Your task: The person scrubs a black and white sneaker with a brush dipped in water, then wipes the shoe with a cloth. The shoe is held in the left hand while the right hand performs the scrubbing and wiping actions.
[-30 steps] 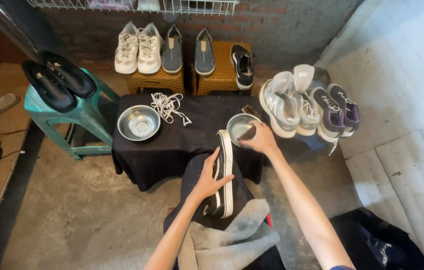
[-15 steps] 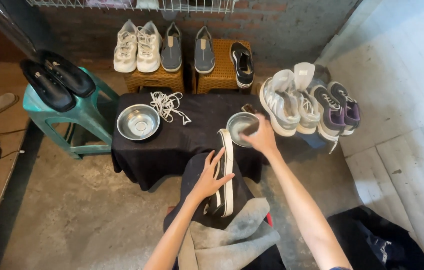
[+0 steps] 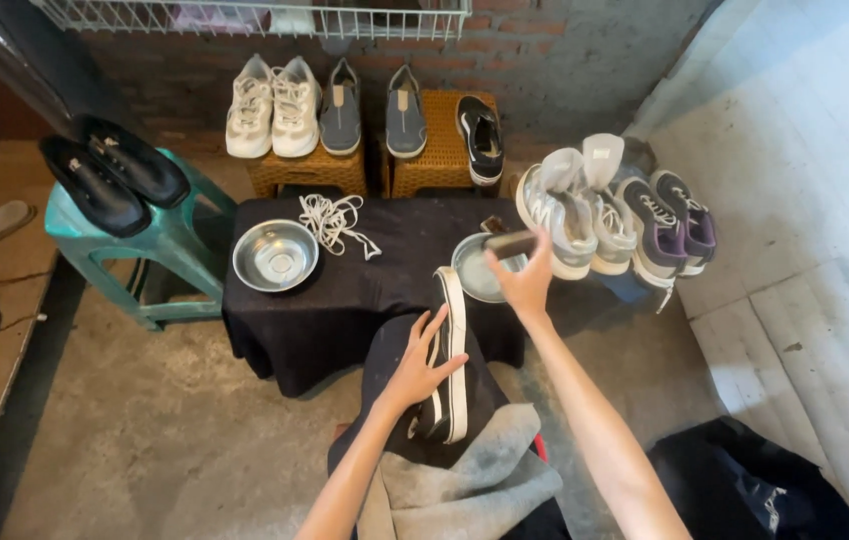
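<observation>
Left hand (image 3: 423, 362) was laid flat, fingers spread wide, on a black sneaker with a white sole (image 3: 448, 368), lower centre of frame. The sneaker was held on its side against a dark cloth over the lap, toe pointing up toward the table edge; a grey cloth (image 3: 465, 490) was bunched just below it.

Right hand (image 3: 523, 282) was raised at centre frame, fingers closed on a small dark brush (image 3: 508, 243), held over a small metal bowl (image 3: 475, 270). Whether the brush touched the bowl could not be told.

That bowl was set on the right part of a low table covered in black cloth (image 3: 365, 290). A larger metal bowl (image 3: 276, 256) was placed on the table's left part, with a tangle of white shoelaces (image 3: 337, 220) just beside it, toward the upper centre.

Behind the table, two wicker stools (image 3: 445, 150) were seen against the brick wall, loaded with a pair of white sneakers (image 3: 273, 108), a pair of grey slip-ons (image 3: 373, 110) and one black shoe (image 3: 482, 138). A teal plastic stool (image 3: 160, 235) at the left carried a pair of black shoes (image 3: 113, 172). At the right of the table, grey and purple sneakers (image 3: 625, 212) were lined up side by side.
</observation>
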